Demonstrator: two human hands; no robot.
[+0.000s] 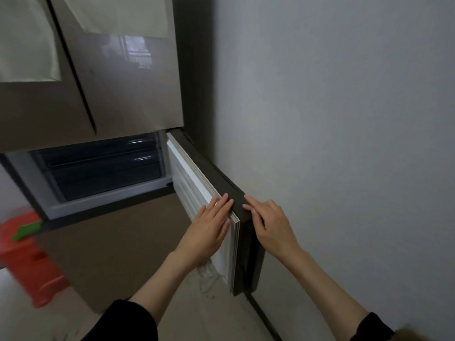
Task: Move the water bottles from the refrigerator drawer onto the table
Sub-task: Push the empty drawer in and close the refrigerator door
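So both hands are on the edge of the swung-open lower fridge door [209, 188]. The left hand [209, 230] lies flat against the white inner liner side, fingers [222, 205] straight and held close together, tips reaching up to the door's top corner. The right hand [268, 225] is on the dark outer side of the same edge, fingers [251, 205] loosely together and resting on top of the door's thick dark rim, not really curled around anything. Neither hand is gripping, more like pressing flat on it from both sides. Black sleeves show at both forearms.

The door sticks out toward the camera, right next to a plain pale grey wall [344, 119] on the right. Behind it the open compartment [98, 168] shows dark translucent drawer fronts stacked inside a white frame; it's too dark in there to tell whether any water bottles are inside, I can't see one. Just below the left wrist there's something clear and crinkly [205, 273] hanging at the door's lower inside edge, can't tell what it is.

Above, the glossy brownish upper fridge doors [128, 77] have pale sheets of paper [118, 13] stuck on them and reflect a window. Another brown panel sits under the open compartment. Floor [209, 316] is light tile, a bit speckled. Off to the left there's a red plastic stool [27, 254] with a green thing [27, 230] on it.
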